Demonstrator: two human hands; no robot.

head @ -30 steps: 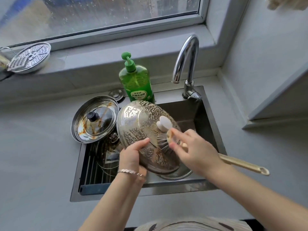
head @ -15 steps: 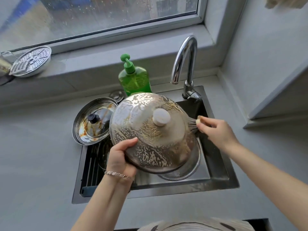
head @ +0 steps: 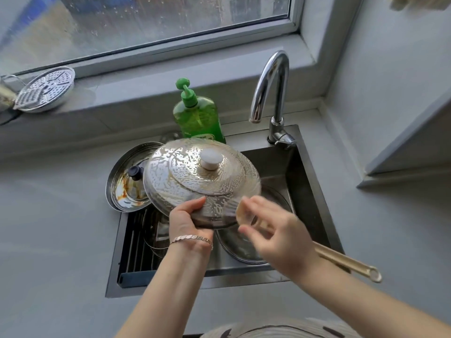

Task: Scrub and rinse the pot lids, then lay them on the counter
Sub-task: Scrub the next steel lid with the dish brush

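My left hand (head: 186, 219) grips the near rim of a large soapy steel lid (head: 195, 181) with a pale knob, held tilted over the sink (head: 307, 191). My right hand (head: 275, 235), blurred, holds a long-handled scrub brush (head: 349, 264) against the lid's near right edge; the brush head is hidden by the hand and lid. A second, stained lid (head: 127, 184) with a black knob leans on the sink's left rim. Another lid (head: 244, 247) lies in the basin below my hands.
A green soap bottle (head: 199, 115) stands behind the sink, left of the chrome faucet (head: 271, 93). A perforated steamer plate (head: 45, 89) sits on the windowsill at left. A dark rack (head: 136, 242) fills the sink's left part. Grey counter (head: 53, 228) spreads on both sides.
The right hand with the brush has moved from the lid's far right edge down to its near right edge. The lid has tilted flatter, knob upward.
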